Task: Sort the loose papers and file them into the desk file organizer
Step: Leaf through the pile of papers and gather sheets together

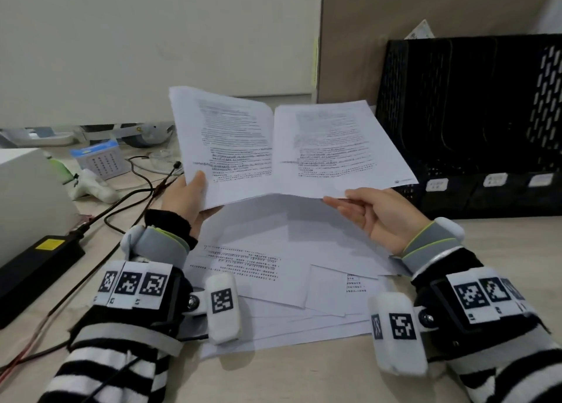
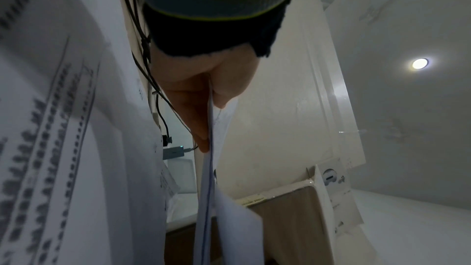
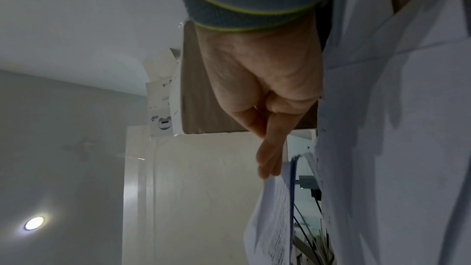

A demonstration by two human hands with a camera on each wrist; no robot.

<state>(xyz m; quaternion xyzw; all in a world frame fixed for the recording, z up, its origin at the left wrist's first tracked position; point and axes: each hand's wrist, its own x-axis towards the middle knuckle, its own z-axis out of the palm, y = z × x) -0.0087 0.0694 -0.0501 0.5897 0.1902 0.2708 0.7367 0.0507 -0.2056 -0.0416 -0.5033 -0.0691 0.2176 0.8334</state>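
Two printed sheets are held up side by side above the desk. My left hand [image 1: 199, 190] grips the lower left corner of the left sheet [image 1: 231, 141], thumb on top; the left wrist view shows that sheet [image 2: 206, 188] edge-on, clamped in my hand [image 2: 203, 92]. My right hand [image 1: 346, 197] pinches the bottom edge of the right sheet [image 1: 340, 141]; the right wrist view shows my fingers [image 3: 270, 148] with this sheet [image 3: 275, 219] beyond their tips. A loose paper pile [image 1: 273, 284] lies under both hands. The black file organizer [image 1: 471, 114] stands at the back right, slots facing me.
A black power adapter [image 1: 39, 259] and cables [image 1: 130, 196] run across the desk's left side, beside a white box [image 1: 27, 196]. A small blue calendar [image 1: 100, 159] and clutter sit at the back left. A wooden panel [image 1: 395, 22] rises behind the organizer.
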